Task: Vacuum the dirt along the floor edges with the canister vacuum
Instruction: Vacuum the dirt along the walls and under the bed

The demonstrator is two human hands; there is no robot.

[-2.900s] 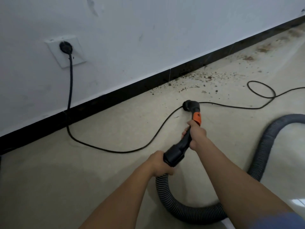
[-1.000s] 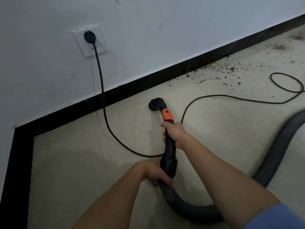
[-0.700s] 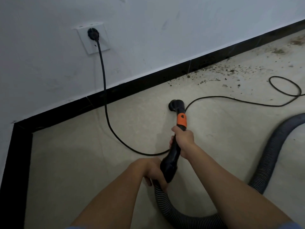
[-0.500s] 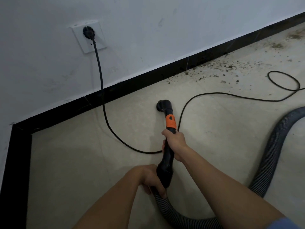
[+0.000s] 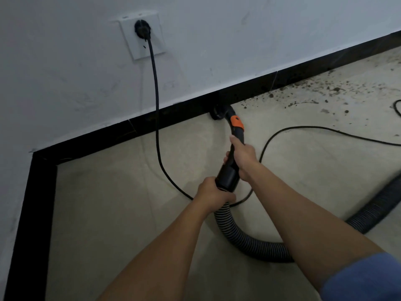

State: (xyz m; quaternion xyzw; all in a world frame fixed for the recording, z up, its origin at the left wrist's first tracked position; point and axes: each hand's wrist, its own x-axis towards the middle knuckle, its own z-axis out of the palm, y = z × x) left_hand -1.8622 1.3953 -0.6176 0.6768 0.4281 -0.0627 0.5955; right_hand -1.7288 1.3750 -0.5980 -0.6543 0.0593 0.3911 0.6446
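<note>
The black vacuum wand (image 5: 230, 168) with an orange collar (image 5: 237, 122) points at the wall. Its round nozzle (image 5: 219, 112) sits on the floor right against the black baseboard (image 5: 184, 114). My right hand (image 5: 243, 157) grips the wand's middle. My left hand (image 5: 213, 193) grips its lower end where the grey ribbed hose (image 5: 245, 237) joins. Brown dirt (image 5: 314, 92) lies scattered along the baseboard to the right of the nozzle. The canister is out of view.
A black power cord (image 5: 155, 88) hangs from the wall socket (image 5: 142, 32), loops over the floor under my arms and runs off right. The hose curves away to the right edge. A room corner with baseboard (image 5: 32, 213) lies at left.
The nozzle has moved forward from the open floor to touch the baseboard. Both hands kept their grip on the wand and went with it.
</note>
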